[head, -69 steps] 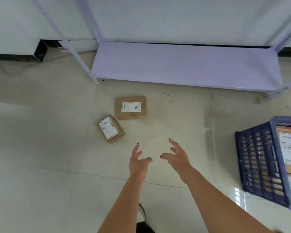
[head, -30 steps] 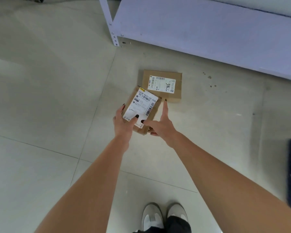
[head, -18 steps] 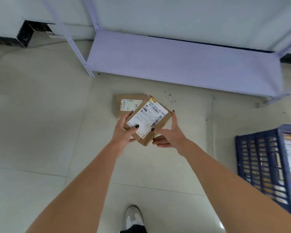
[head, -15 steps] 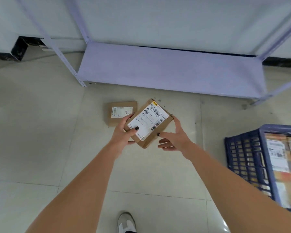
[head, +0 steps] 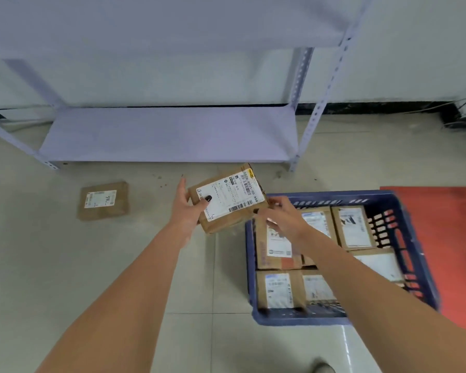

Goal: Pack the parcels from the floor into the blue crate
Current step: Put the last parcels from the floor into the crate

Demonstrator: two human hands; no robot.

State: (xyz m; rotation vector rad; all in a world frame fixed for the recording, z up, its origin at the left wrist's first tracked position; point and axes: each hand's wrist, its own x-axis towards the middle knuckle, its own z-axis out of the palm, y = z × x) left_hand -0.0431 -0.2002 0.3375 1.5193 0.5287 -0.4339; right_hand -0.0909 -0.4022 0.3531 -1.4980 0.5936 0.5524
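Parcel (head: 228, 200) now lifted over blue crate (head: 404, 238) edge vs floor earlier, L hand (head: 187, 208) + R hand (head: 283, 219) grip clamped on it.

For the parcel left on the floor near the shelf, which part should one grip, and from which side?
Grip the parcel on the floor by its two opposite side edges, coming from above. It lies flat, label up, apart from the shelf, so its edges are free while its underside is not.

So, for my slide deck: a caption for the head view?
Both hands carry a labelled parcel toward the blue crate; another parcel lies on the floor.
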